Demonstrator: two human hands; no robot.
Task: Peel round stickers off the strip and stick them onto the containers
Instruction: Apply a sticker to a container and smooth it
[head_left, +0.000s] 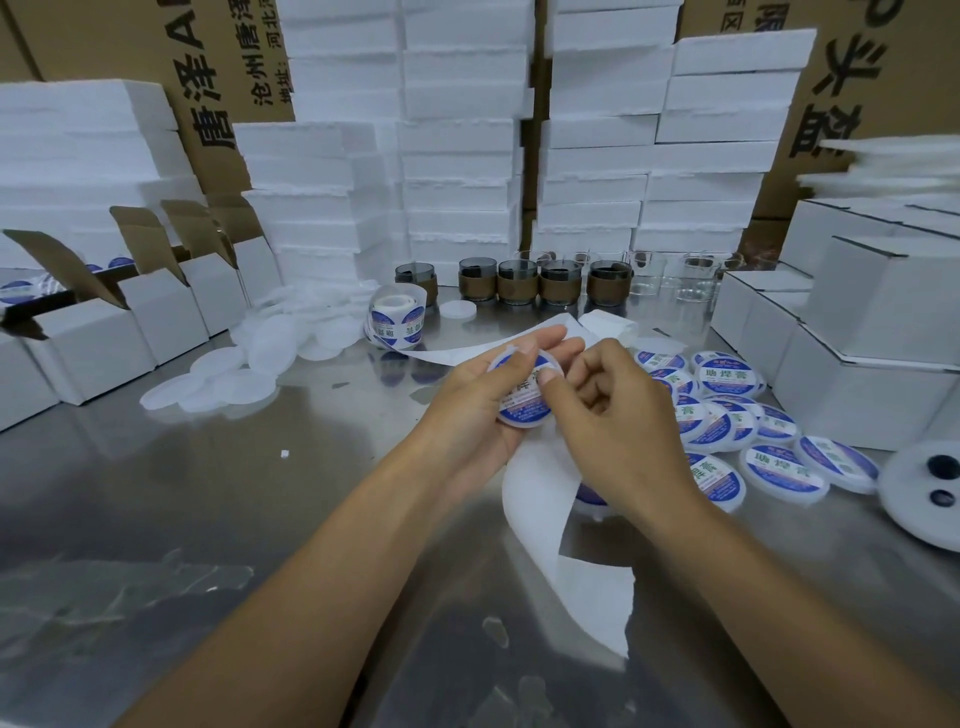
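Note:
My left hand (475, 402) holds a round white container (524, 410) with a blue and white round sticker on its face, its thumb across the label. My right hand (618, 410) is curled beside it, thumb pressing on the sticker's upper right part. The white backing strip (540, 499) hangs under my hands and runs down onto the steel table; its other end leads back to the sticker roll (397, 322). Several labelled containers (722, 421) lie to the right. Bare white containers (234, 382) are heaped to the left.
Open white cartons (156, 317) line the left side, shut ones (878, 364) the right. Foam blocks (462, 156) are stacked behind. A row of glass jars (535, 288) stands at the back. A white disc with dark knobs (930, 496) lies at far right.

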